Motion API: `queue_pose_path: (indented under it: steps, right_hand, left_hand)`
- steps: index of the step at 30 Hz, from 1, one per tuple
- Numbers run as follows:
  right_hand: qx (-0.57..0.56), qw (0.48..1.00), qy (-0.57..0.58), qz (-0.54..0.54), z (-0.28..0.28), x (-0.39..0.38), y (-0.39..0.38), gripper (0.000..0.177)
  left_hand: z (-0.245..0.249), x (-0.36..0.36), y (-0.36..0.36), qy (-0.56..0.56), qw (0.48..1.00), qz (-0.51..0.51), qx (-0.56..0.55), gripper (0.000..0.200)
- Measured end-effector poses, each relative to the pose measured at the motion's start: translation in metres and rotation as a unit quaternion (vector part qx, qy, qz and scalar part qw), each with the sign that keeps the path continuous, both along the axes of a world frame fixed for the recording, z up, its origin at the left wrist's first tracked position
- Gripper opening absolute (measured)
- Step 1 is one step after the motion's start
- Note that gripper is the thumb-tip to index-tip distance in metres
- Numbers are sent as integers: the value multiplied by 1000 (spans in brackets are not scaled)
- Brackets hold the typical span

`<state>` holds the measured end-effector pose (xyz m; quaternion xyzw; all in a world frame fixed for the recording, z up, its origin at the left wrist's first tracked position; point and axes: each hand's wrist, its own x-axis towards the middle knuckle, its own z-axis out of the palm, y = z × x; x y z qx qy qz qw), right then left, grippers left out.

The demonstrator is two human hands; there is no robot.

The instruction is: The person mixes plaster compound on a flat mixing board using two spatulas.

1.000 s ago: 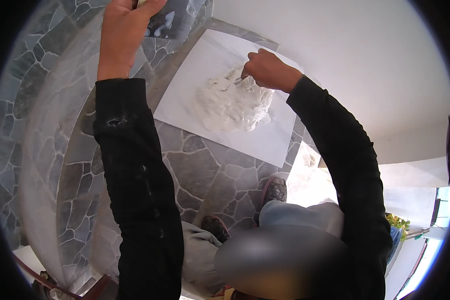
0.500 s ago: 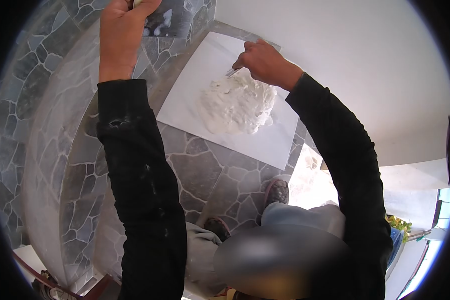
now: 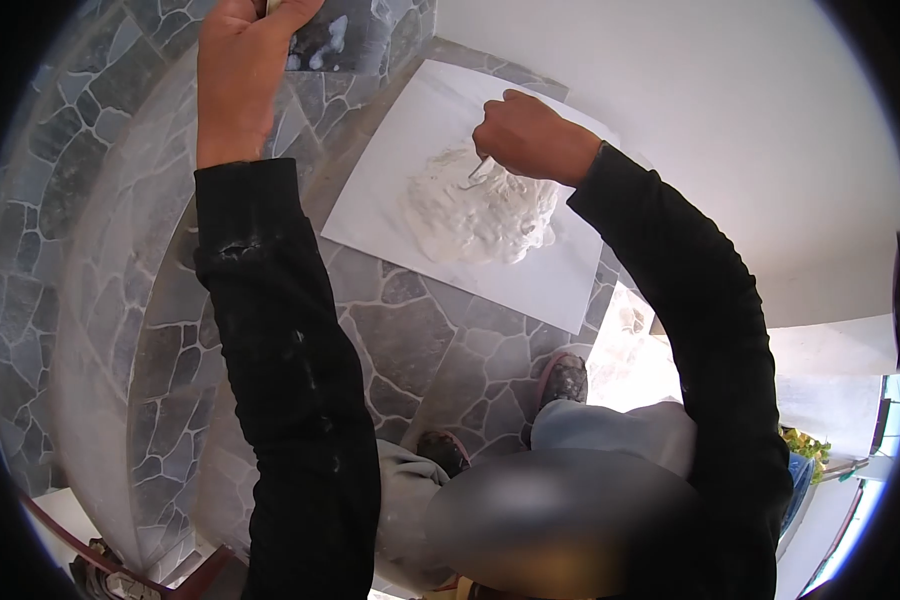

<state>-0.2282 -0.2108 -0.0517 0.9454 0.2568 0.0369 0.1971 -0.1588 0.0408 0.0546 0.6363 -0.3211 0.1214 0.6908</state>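
A white board [image 3: 560, 290] lies on the stone-patterned floor with a heap of wet white paste [image 3: 470, 220] spread on its middle. My right hand [image 3: 530, 137] is closed around a small metal tool [image 3: 482, 168], whose end touches the upper part of the paste. At the top left, my left hand [image 3: 242, 75] grips the pale handle of a dark flat plate [image 3: 345, 38] smeared with white paste; the plate is partly cut off by the frame edge.
A white wall [image 3: 670, 90] rises behind the board at the right. My shoes [image 3: 564, 380] are below the board. A curved stone-patterned step runs along the left. A red-brown frame [image 3: 205, 575] stands at the bottom left, and a plant [image 3: 805, 450] at the right.
My right hand has drawn slightly down and toward me, moving the tool from the paste's upper edge farther into it. My left hand has hardly moved.
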Motion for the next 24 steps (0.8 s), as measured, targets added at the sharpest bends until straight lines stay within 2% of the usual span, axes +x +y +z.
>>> queue_pose_path:
  steps: [2, 5, 6, 7, 8, 9, 12, 14, 17, 19, 22, 23, 24]
  right_hand:
    - [25, 1000, 7, 1, 12, 2, 8, 21]
    - [116, 991, -13, 63, -19, 12, 12, 20]
    - [118, 991, -14, 61, -25, 12, 7, 20]
    - [130, 988, -24, 75, -30, 10, -1, 10]
    - [142, 985, -34, 91, -35, 11, -6, 14]
    - [29, 999, 42, 14, 3, 3, 8, 23]
    - [52, 998, 2, 30, 18, 3, 21, 23]
    - [157, 981, -16, 110, -15, 9, 23, 21]
    - [72, 995, 8, 65, -19, 5, 20, 18]
    - [24, 998, 11, 49, 9, 8, 21, 15]
    - [80, 993, -13, 85, 0, 8, 34, 15]
    - [145, 983, 2, 111, -13, 6, 36, 17]
    - [116, 986, 16, 121, -17, 2, 39, 17]
  left_hand:
    - [2, -1, 0, -14, 1000, 8, -13, 14]
    - [0, 3, 0, 7, 1000, -9, -4, 14]
    - [0, 1, -3, -7, 1000, -1, -6, 14]
    - [0, -2, -5, -21, 1000, 8, -7, 15]
    - [0, -4, -5, -21, 1000, 8, -5, 15]
    - [3, -9, -7, -16, 1000, 10, -11, 14]
    - [1, 5, 2, -6, 1000, 5, 5, 14]
    - [-1, 9, 1, 1, 1000, -3, 29, 15]
    - [1, 0, -4, 8, 999, -14, 35, 15]
    - [3, -10, -9, -20, 1000, 1, -15, 15]
    - [3, -5, -7, -11, 1000, -14, -19, 15]
    - [2, -1, -6, -11, 1000, -15, -20, 15]
    - [4, 1, -4, -12, 1000, -17, 7, 15]
